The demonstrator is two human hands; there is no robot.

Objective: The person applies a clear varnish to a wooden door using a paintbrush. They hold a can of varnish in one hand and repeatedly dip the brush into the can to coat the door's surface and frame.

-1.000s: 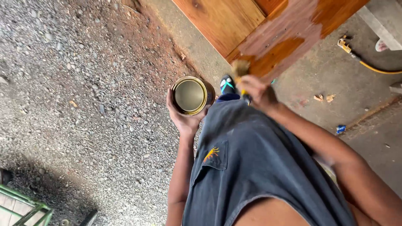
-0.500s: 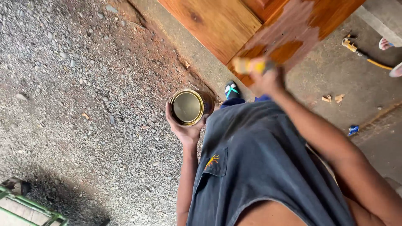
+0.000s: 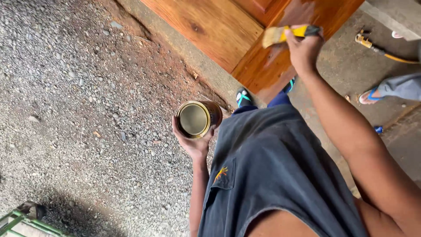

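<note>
Raised since a moment ago, the right hand (image 3: 303, 47) now grips a yellow-handled paintbrush (image 3: 287, 34) against the far wooden door (image 3: 210, 26), its fingers clenched around the handle. Nearer and to the left, the left hand (image 3: 193, 142) cups an open metal can (image 3: 196, 118) from below, fingers wrapped about it, above the gravel ground (image 3: 79, 109). Another person's sandalled foot (image 3: 372, 94) stands far right.
</note>
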